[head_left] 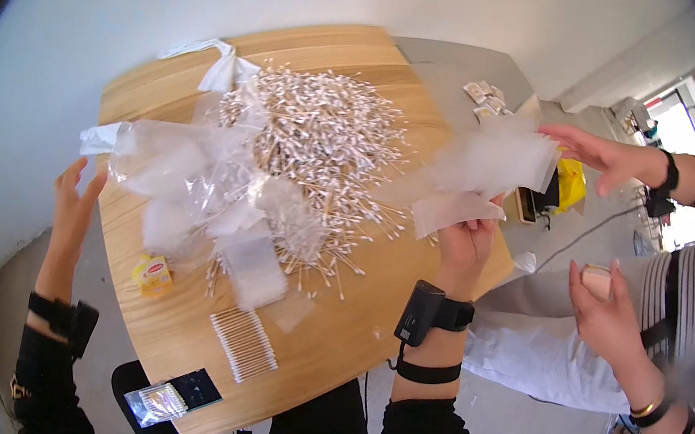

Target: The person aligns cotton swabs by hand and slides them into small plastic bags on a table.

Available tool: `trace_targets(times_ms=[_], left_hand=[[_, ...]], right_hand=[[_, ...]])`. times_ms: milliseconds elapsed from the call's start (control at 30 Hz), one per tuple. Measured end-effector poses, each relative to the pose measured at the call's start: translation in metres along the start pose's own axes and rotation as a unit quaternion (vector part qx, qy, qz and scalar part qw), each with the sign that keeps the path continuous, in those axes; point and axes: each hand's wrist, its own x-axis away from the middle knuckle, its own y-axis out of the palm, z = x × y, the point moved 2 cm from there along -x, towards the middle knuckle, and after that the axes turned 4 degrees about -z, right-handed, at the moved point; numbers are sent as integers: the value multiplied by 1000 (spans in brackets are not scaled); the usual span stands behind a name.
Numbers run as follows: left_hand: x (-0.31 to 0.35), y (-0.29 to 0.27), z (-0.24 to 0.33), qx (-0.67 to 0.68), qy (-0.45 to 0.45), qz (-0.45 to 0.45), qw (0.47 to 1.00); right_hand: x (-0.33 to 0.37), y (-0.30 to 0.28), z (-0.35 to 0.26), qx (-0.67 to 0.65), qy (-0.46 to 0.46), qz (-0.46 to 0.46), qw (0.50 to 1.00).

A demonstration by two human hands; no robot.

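My left hand [75, 208] is off the table's left edge with its fingers apart and nothing in it. The white end of a clear plastic bag [180, 165] lies just above its fingertips. On the right, my right hand [467, 242] is closed on a translucent plastic bag [447, 212]. Blurred translucent bags [504, 161] hang right above that one, beside a co-worker's open hand [595, 153]. Between my hands a big heap of cotton swabs [324, 133] covers the table, partly under crumpled clear bags. A neat row of cotton swabs [243, 343] lies nearer me.
On the wooden table [326, 358] are a yellow packet [153, 276] and, at the near edge, a dark phone [198, 388] under a small swab packet [156, 404]. The co-worker's other hand [614, 324] holds a small pale block [596, 282]. Small packs [486, 99] lie on a grey table behind.
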Motion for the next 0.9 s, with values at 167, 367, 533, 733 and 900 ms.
trace_targets(times_ms=[167,367,533,733,900], left_hand=[[41,-21,3,40,-13,-21,999],[80,-29,34,-5,22,-59,998],[106,-14,52,-34,57,-81,994],[129,63,83,8,98,-186,978],[128,127,66,33,-43,-243,968]], right_hand=[[7,10,-38,-47,-62,27,997],[5,16,-69,1,-166,32,986],[-19,26,-68,-51,-184,63,980],[-18,12,-30,121,-134,168,969],[59,-33,124,670,168,33,722]])
